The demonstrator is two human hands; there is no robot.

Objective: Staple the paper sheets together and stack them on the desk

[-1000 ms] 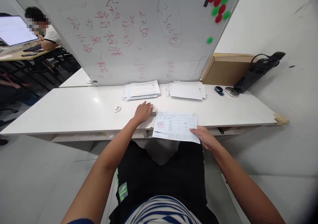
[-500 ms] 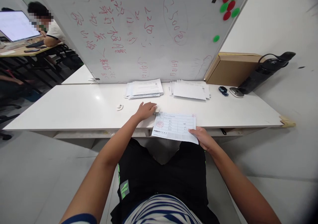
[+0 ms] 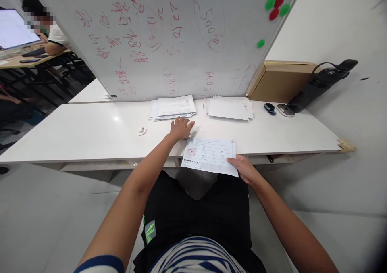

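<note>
My right hand (image 3: 246,169) pinches the right edge of a printed form (image 3: 208,154) with a red round stamp and "PONY" lettering. The sheet hangs over the desk's front edge, its far edge above the desktop. My left hand (image 3: 181,128) is open, fingers spread, just in front of a left paper stack (image 3: 173,107); whether the fingertips touch it I cannot tell. To the right lies a second paper stack (image 3: 229,108). A small white curved object (image 3: 142,131) rests on the desk left of my left hand.
A whiteboard (image 3: 181,63) with red writing stands behind the stacks. On the right of the white desk (image 3: 90,138) are a cardboard box (image 3: 279,81), a black bottle (image 3: 319,85), a computer mouse (image 3: 285,110) and a small dark object (image 3: 269,108). Another person (image 3: 56,39) sits at the far left.
My left hand has moved away from a small white thing by the form's far left corner, forward toward the left stack, and its fingers have spread. My right hand still holds the form.
</note>
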